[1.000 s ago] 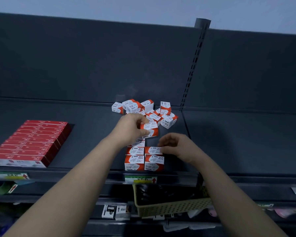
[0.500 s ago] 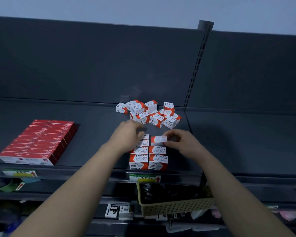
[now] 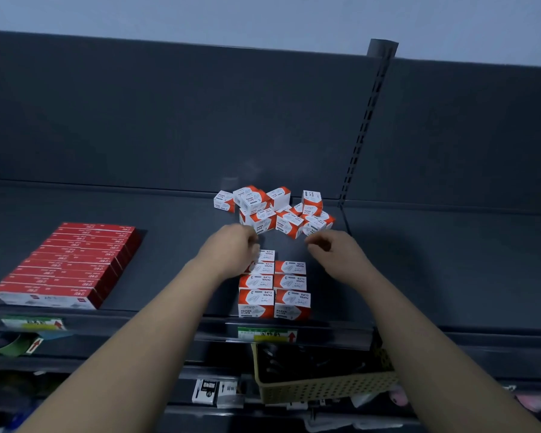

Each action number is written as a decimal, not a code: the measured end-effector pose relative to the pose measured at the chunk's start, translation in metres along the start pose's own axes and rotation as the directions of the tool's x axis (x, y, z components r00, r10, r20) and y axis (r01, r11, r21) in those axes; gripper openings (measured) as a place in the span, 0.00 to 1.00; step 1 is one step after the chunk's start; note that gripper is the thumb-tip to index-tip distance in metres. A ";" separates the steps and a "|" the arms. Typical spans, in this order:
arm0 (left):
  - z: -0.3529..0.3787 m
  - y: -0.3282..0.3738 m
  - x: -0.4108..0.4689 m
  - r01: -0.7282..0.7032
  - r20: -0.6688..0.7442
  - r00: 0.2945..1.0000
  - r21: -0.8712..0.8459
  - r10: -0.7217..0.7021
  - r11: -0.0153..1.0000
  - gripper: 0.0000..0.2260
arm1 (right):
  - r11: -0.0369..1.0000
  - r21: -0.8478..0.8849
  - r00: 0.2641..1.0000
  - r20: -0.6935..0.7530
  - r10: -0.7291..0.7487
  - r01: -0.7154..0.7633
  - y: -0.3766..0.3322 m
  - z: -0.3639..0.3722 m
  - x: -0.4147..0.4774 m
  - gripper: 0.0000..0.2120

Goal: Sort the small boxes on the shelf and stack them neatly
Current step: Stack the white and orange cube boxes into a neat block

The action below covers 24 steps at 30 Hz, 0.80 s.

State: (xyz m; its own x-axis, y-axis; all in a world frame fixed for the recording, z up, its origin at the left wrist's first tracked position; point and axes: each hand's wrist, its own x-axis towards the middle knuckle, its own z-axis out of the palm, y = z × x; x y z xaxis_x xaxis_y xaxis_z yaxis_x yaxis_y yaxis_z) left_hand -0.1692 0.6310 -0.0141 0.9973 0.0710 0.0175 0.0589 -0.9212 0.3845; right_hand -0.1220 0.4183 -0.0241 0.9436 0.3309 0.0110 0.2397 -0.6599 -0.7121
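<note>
A loose heap of small orange-and-white paper-clip boxes (image 3: 275, 210) lies at the back of the dark shelf (image 3: 169, 220). In front of it, at the shelf's front edge, stand two neat columns of the same boxes (image 3: 274, 285). My left hand (image 3: 231, 251) hovers over the back of the left column, fingers loosely curled, and hides part of it. My right hand (image 3: 338, 254) hangs just behind the right column, fingers loosely curled, holding nothing. Both fingertips are close to the near edge of the heap.
A block of flat red boxes (image 3: 72, 264) fills the shelf's left side. A slotted upright (image 3: 366, 126) divides the back panel. Below the shelf edge hang a price label (image 3: 267, 334) and a beige perforated basket (image 3: 322, 389).
The box my hands were setting down now lies at the back of the right column. Both hands have let go and moved up toward the heap.
</note>
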 end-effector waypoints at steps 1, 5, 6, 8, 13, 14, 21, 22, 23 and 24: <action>-0.002 0.001 0.005 0.004 -0.019 1.000 0.013 -0.003 1.000 0.10 | 0.999 -0.041 0.999 -0.043 -0.003 0.001 -0.001 -0.001 0.005 0.09; -0.010 -0.001 0.027 0.039 -0.133 0.991 0.070 -0.029 0.997 0.09 | 0.972 -0.235 0.988 -0.146 -0.040 0.005 -0.005 -0.007 0.023 0.11; -0.012 -0.002 0.033 0.052 -0.164 0.986 0.082 -0.038 0.995 0.09 | 0.960 -0.280 0.985 -0.165 -0.053 0.005 -0.004 -0.008 0.028 0.12; -0.015 -0.005 0.046 0.079 -0.201 0.978 0.105 -0.056 0.991 0.11 | 0.941 -0.339 0.978 -0.200 -0.056 -0.016 -0.003 -0.009 0.038 0.14; -0.018 0.001 0.070 0.146 -0.163 0.979 0.130 -0.124 0.981 0.15 | 0.899 -0.424 0.982 -0.185 0.030 -0.107 0.005 -0.005 0.058 0.20; -0.018 0.002 0.074 0.158 -0.153 0.979 0.137 -0.137 0.978 0.17 | 0.891 -0.440 0.984 -0.173 0.040 -0.113 0.006 -0.004 0.060 0.20; -0.008 0.000 0.088 0.185 -0.117 0.976 0.005 -0.184 0.983 0.17 | 0.932 -0.332 0.986 -0.126 0.112 -0.148 0.017 -0.006 0.063 0.19; -0.007 0.001 0.087 0.176 -0.122 0.976 -0.036 -0.179 0.984 0.17 | 0.946 -0.283 0.983 -0.132 0.127 -0.160 0.017 -0.008 0.061 0.18; -0.007 0.002 0.085 0.162 -0.128 0.977 -0.065 -0.169 0.985 0.16 | 0.958 -0.227 0.980 -0.133 0.150 -0.177 0.018 -0.010 0.059 0.16; -0.006 0.002 0.082 0.153 -0.132 0.978 -0.084 -0.163 0.985 0.14 | 0.965 -0.178 0.976 -0.131 0.173 -0.195 0.019 -0.013 0.057 0.15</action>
State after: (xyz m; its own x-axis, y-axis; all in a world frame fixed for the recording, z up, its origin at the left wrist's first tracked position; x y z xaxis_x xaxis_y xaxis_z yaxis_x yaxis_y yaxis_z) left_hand -0.0874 0.6368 -0.0062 0.9597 0.2702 0.0767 0.2067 -0.8643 0.4585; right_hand -0.0611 0.4159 -0.0282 0.9925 0.1209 -0.0206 0.0883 -0.8212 -0.5638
